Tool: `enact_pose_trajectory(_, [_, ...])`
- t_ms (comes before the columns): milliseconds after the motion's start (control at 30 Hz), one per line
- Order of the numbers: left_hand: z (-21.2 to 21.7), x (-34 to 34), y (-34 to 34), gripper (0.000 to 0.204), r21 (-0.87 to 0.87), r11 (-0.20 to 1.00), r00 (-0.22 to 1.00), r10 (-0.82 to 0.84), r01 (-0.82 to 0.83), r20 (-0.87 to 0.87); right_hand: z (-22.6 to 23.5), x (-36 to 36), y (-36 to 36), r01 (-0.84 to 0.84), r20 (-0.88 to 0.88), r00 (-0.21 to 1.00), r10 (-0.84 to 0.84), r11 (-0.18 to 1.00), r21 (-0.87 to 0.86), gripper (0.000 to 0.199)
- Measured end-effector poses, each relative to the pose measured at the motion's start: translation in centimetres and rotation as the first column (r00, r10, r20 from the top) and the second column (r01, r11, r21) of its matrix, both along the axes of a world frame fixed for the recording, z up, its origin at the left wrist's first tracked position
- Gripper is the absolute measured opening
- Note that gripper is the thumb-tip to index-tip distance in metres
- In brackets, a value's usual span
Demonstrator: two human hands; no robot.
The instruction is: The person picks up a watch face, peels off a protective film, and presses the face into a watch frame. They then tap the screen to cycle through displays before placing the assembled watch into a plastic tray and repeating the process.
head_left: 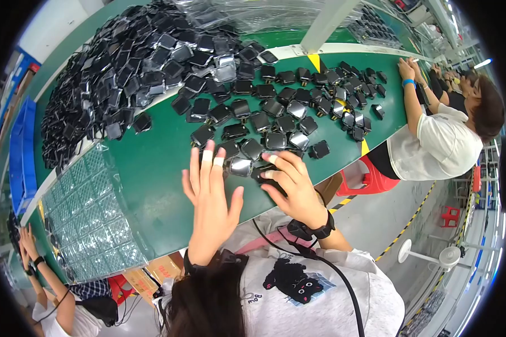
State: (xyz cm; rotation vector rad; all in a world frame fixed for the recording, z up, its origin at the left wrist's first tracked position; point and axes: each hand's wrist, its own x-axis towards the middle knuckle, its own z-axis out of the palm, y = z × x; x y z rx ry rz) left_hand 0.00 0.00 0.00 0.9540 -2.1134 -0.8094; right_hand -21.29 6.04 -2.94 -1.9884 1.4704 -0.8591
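The left hand (211,194) hovers flat and open, fingers spread, while the right hand (289,182) presses down on a small black part (262,174) at the near edge of the green table (152,168). Dozens of loose black parts (298,106) lie spread toward one o'clock and a big heap (123,67) sits at eleven, so by my judgement most remain unhandled.

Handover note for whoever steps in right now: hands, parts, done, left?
Left hand: open, fingers spread, two taped, holding nothing, above the belt by the nearest parts.
Right hand: fingers down on a small black part at the near edge; grip cannot be told.
Parts: big heap far left; loose spread across mid-belt; clear trays at left.
Done: some parts are spread out singly.
Left: the heap, seemingly untouched.
A co-worker sits at right.
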Motion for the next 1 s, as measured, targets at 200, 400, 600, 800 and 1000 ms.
enact_pose_trajectory(200, [1.8, -1.7, 0.1, 0.067, -0.116, 0.991, 0.789, 0.129, -0.074, 0.600, 4.9, -2.9, -2.8, 0.205, -0.548, 0.782, -0.298, 0.952, -0.226, 0.065])
enact_pose_trajectory(400, [3.0, -4.8, -1.6, 0.073, -0.142, 0.987, 0.803, 0.142, -0.072, 0.578, 3.9, -3.5, -4.0, 0.290, -0.535, 0.772, -0.345, 0.939, -0.186, 0.068])
enact_pose_trajectory(600, [1.3, -6.2, -3.1, 0.077, -0.170, 0.985, 0.823, 0.103, -0.008, 0.558, 3.7, -1.7, -4.1, 0.304, -0.623, 0.714, -0.319, 0.943, -0.135, 0.071])
enact_pose_trajectory(800, [2.6, -6.2, -3.3, 0.079, -0.129, 0.991, 0.801, 0.048, 0.036, 0.596, 5.2, -2.3, -4.5, 0.325, -0.592, 0.728, -0.345, 0.935, -0.144, 0.063])
enact_pose_trajectory(1000, [6.0, -11.5, -7.7, 0.064, -0.027, 0.987, 0.950, -0.148, 0.161, 0.274, 7.3, -10.7, -8.9, 0.353, -0.284, 0.861, -0.423, 0.897, -0.266, 0.026])
